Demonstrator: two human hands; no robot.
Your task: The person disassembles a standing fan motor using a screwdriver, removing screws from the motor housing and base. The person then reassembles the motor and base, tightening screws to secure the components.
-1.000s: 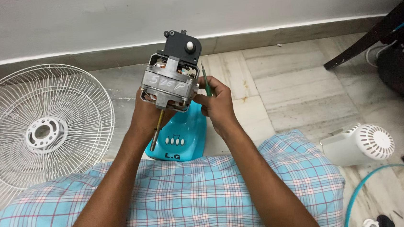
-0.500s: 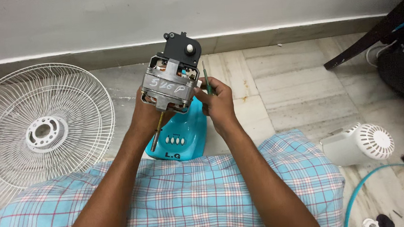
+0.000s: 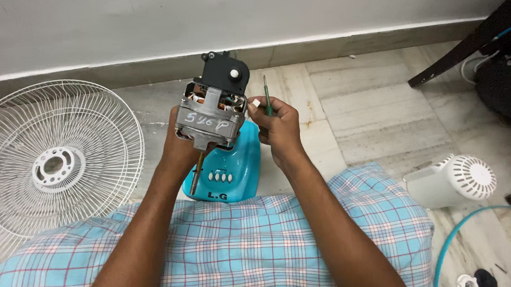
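At frame centre, the left hand [image 3: 178, 145] clasps the fan motor [image 3: 211, 118]; right hand [image 3: 279, 129] fingers pinch a screwdriver [image 3: 267, 95], whose tip may slip.

A pale marble-tiled floor [image 3: 355, 102] is carrying everything here, running back to a grey skirting strip [image 3: 333, 45] at the foot of the wall. A white wire fan guard [image 3: 50, 165] is lying flat on the tiles at the left — its round hub plate facing up. A turquoise fan base [image 3: 233, 172] with a row of white push buttons is sitting on the floor in the middle, just beyond the checked cloth. At the right a white vented motor cover [image 3: 453, 179] is lying on its side, and a turquoise cable [image 3: 457, 234] is curving across the tiles near it. A dark furniture leg [image 3: 472, 41] is slanting down to the floor at the upper right.
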